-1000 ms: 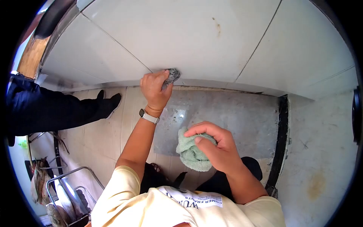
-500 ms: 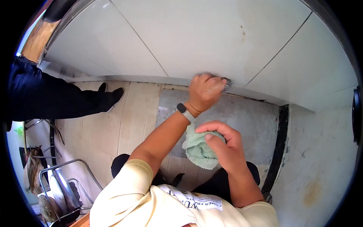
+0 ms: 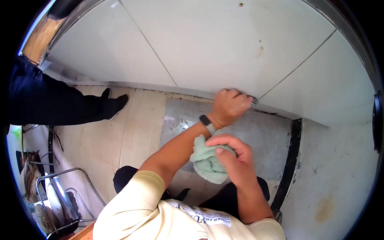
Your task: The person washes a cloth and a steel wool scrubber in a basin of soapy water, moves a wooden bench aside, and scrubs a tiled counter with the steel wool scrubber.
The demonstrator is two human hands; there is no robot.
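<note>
Dark grey wiry scouring pad (image 3: 254, 100) is sitting right of centre in the frame, at the foot of the white panelled wall (image 3: 220, 48). Only a small edge is poking out past the fingers toward the right; the rest is being covered, so its long axis is unreadable. Left hand (image 3: 232, 106) is clamping it, knuckles up, fingers curling together, slightly blurred. Exact fingertip position is staying hidden.

Light green terry cloth (image 3: 210, 162) is hanging bunched just below centre. Its long axis is running roughly up-down, leaning a little to lower right; one corner is pointing up toward the top of the frame. Right hand (image 3: 240, 160) is gripping it from the right: index finger lying across the top, thumb pressing on the near face, a narrow gap showing between their tips. Other fingers are mostly out of sight.

Watch with dark face and pale strap (image 3: 207, 124) is circling the left wrist, near the cloth. Flat grey sheet (image 3: 264, 140) is lying on the beige plank floor (image 3: 140, 116) beneath both hands. At left of frame, another person's dark trousers (image 3: 52, 100) and dark shoe (image 3: 119, 106) are showing; shiny bent metal tube frame (image 3: 86, 173) is standing lower left.
</note>
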